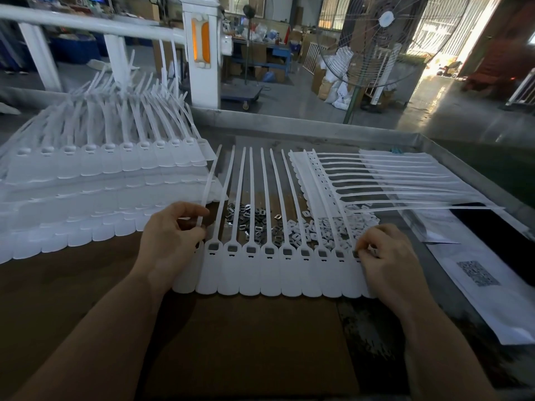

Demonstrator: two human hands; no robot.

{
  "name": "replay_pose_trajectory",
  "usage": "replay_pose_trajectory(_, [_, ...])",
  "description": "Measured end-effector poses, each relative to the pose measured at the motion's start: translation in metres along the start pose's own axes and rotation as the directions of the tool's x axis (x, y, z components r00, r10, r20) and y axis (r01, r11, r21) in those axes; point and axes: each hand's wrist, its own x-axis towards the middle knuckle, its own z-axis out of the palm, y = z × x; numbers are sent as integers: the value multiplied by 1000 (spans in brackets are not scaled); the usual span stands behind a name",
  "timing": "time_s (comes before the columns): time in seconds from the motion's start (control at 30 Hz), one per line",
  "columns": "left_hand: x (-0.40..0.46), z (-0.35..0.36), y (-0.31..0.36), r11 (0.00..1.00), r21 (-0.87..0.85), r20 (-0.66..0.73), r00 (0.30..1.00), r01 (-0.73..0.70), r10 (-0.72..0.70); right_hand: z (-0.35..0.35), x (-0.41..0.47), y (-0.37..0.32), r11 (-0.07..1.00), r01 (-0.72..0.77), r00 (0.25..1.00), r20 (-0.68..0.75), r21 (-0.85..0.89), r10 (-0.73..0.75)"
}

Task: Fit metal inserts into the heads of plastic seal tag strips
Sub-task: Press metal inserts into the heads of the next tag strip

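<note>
1. A brown cardboard sheet (pixel 246 342) is laid over the near part of the metal table (pixel 434 141), and both forearms are stretched across it.
2. A joined row of white seal tag strips (pixel 278 273) is laid flat on the cardboard between the hands, heads away from the viewer and tails fanned toward the far rim. A dark rectangular recess is seen in each visible head.
3. The left hand (pixel 170 241) is curled at the row's left end; the tail of the leftmost strip is pinched between thumb and forefinger and lifted off the table.
4. The right hand (pixel 388 256) is placed on the row's right end, fingertips bunched and pressed down at the rightmost head. Whether an insert is held under them cannot be told.
5. Just beyond the heads, loose metal inserts (pixel 252 219) are scattered under the tails, with a heap of small white plastic pieces (pixel 315 230) beside them to the right.
6. A printed sheet with a code patch (pixel 477 273) is lying at the right.
7. Farther back, another row of strips (pixel 376 180) is laid crosswise, and stacked rows (pixel 86 183) are piled at the left.
8. Beyond the table, a pedestal fan (pixel 373 39) is standing on the workshop floor.
</note>
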Motion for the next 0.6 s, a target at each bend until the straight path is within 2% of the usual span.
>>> replay_pose_trajectory(0.13, [-1,-1,0,1000,11,-3,1000,-10,10,1,0,1,1000,-17,1000,24,-3,17])
replay_pose_trajectory(0.6, [-2,0,0,1000,-10,-8,1000,11,-11,-5,0,0,972,-141,987,-51,191,153])
